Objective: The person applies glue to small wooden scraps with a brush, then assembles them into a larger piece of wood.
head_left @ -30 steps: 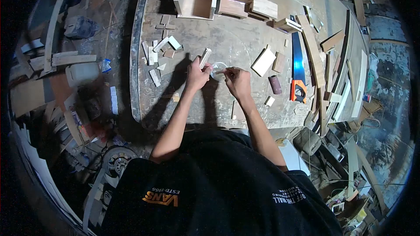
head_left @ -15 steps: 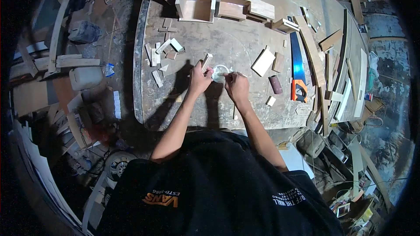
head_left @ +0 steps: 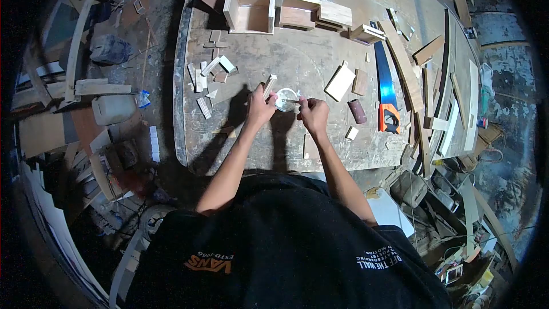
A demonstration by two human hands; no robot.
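My left hand is closed around a small wooden block, which stands up past the thumb and fingers. Just right of it, a round clear dish with whitish contents lies on the worn workbench, its near edge close to my left fingertips. My right hand pinches a thin dark stick, whose far end reaches left across the dish toward the left hand. Left of my hands lie several small wood offcuts.
At the bench's back stand an open wooden box and smaller box-like wooden pieces. To the right lie a pale board, a brown sandpaper roll, a handsaw with an orange handle and long wood strips.
My right hand has shifted slightly right and down, drawing back from the dish, and the thin stick now shows. The left hand keeps its hold on the block. The whole view has shifted slightly.
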